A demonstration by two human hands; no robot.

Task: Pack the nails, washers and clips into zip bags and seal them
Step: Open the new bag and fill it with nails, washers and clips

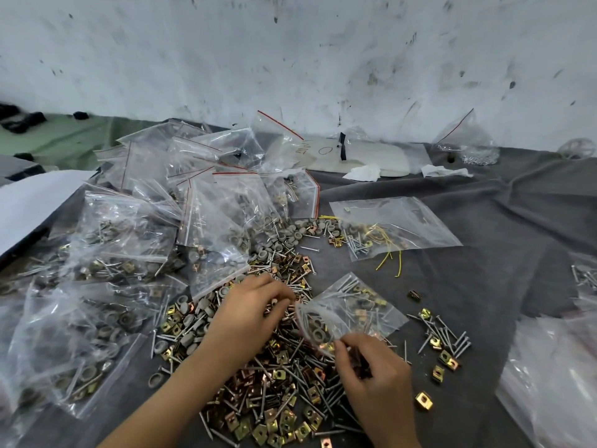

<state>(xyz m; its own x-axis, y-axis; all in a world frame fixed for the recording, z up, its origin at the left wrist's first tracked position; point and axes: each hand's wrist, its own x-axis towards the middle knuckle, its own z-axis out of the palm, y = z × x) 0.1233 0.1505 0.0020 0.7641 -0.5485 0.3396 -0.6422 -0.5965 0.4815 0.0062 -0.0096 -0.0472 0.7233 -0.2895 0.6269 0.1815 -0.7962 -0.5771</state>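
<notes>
1. Nearest, a loose heap [277,383] of nails, brass-coloured clips and grey washers spreads over the grey cloth [500,221] covering the bench.
2. The right hand [371,376], near right, has its fingers curled and pinches the near lip of a small clear zip bag [349,312]. The bag is unsealed, with its mouth towards the left. Nails, clips and at least one washer lie inside.
3. The left hand [255,315] sits over the heap with its fingertips bunched at the bag's mouth. I cannot tell whether they pinch small parts or the bag's rim.
4. Just right of the bag lies a small scatter [442,341] of nails and clips.
5. On the left, filled bags [97,286] are piled together, each holding nails, clips and washers.
6. Farther off, right of centre, a flat bag [394,227] holds screws and yellow wires. A few wires lie outside it.
7. Far left of centre, empty bags [206,156] with red zip lines are heaped. A white packet [371,153] lies to their right. At far right a standing bag [468,140] holds small silvery parts at its bottom.
</notes>
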